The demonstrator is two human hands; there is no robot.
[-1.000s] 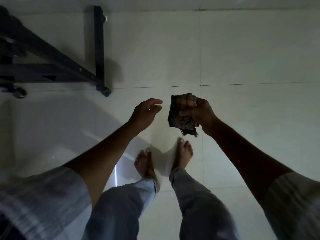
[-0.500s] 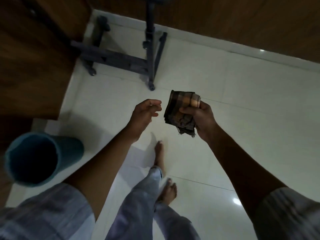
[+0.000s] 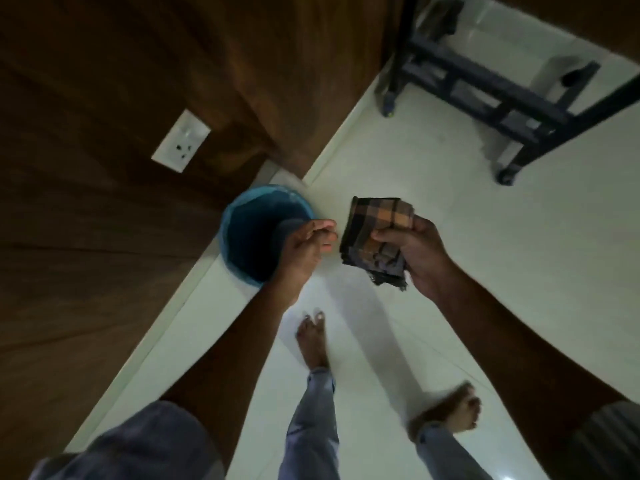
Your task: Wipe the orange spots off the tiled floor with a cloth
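Note:
My right hand (image 3: 417,252) grips a folded checked cloth (image 3: 375,221), brown, orange and dark, held in the air above the pale tiled floor (image 3: 450,209). My left hand (image 3: 306,245) hovers just left of the cloth with its fingers loosely curled and nothing in them. It sits over the rim of a blue bucket (image 3: 242,230). No orange spots show on the floor in this dim view.
The blue bucket stands on the floor against a dark wooden wall (image 3: 121,237) that carries a white socket plate (image 3: 180,141). A dark metal frame on castors (image 3: 485,98) stands at the upper right. My bare feet (image 3: 313,341) are below my hands, mid-step.
The view has swung left as I walk. The bucket now lies just under my left hand and the metal frame has shifted to the upper right. My right hand's grip on the cloth is unchanged.

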